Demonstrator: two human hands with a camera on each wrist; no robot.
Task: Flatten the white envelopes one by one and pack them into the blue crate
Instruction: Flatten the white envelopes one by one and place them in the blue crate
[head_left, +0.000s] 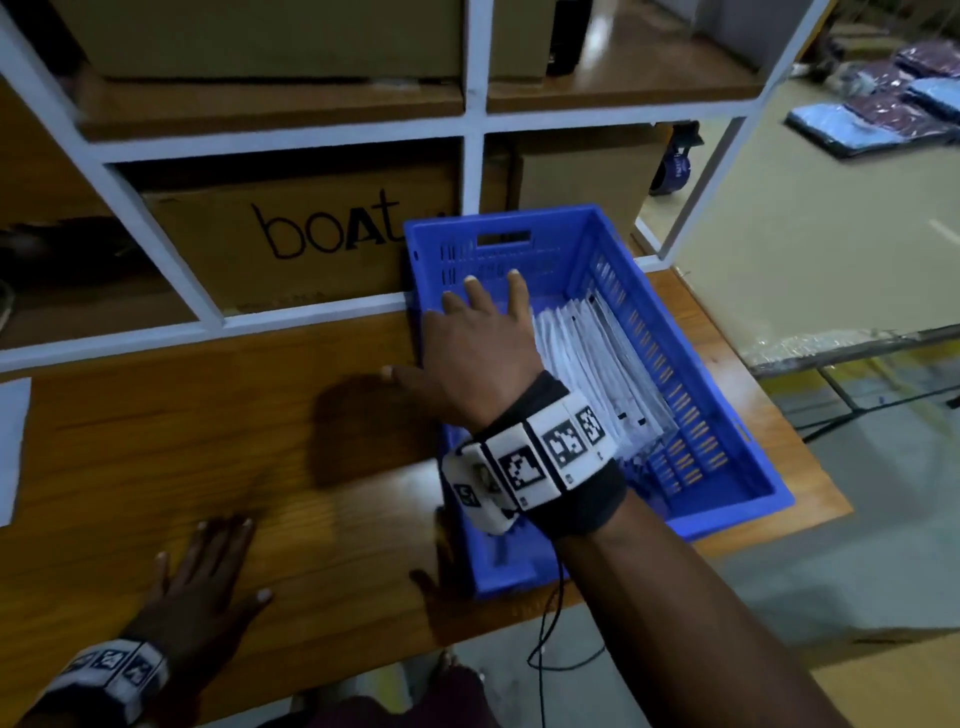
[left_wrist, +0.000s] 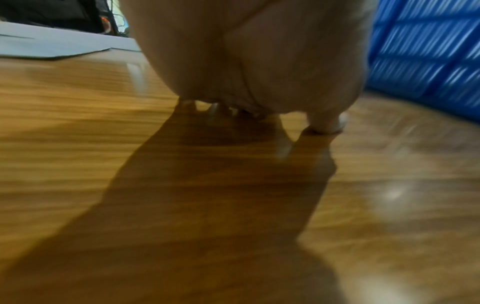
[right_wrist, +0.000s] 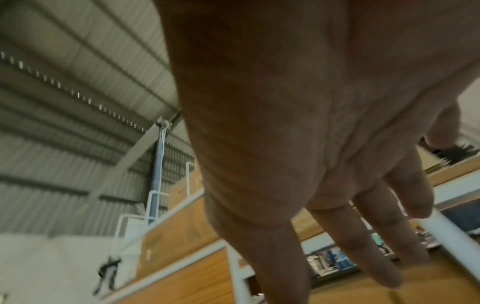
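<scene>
The blue crate (head_left: 498, 218) stands on the right side of the wooden table (head_left: 182, 426). Several white envelopes (head_left: 587, 358) stand on edge along its right wall. My right hand (head_left: 457, 332) hovers spread over the crate's left part with straight fingers and holds nothing; the right wrist view shows the same open palm (right_wrist: 337, 185). My left hand (head_left: 218, 566) lies on the table at the lower left, fingers extended. Another white envelope (head_left: 13, 452) lies flat at the table's far left edge, also visible as the envelope (left_wrist: 52, 45) in the left wrist view, with the hand (left_wrist: 259, 82) in front and the crate (left_wrist: 428, 51) to the right.
A white-framed shelf unit (head_left: 470, 156) rises behind the table, holding a cardboard box (head_left: 291, 244) printed "boAt". A black cable (head_left: 550, 634) hangs from my right wrist over the table's near edge. Folded clothes in plastic bags (head_left: 883, 114) lie on the floor at the far right.
</scene>
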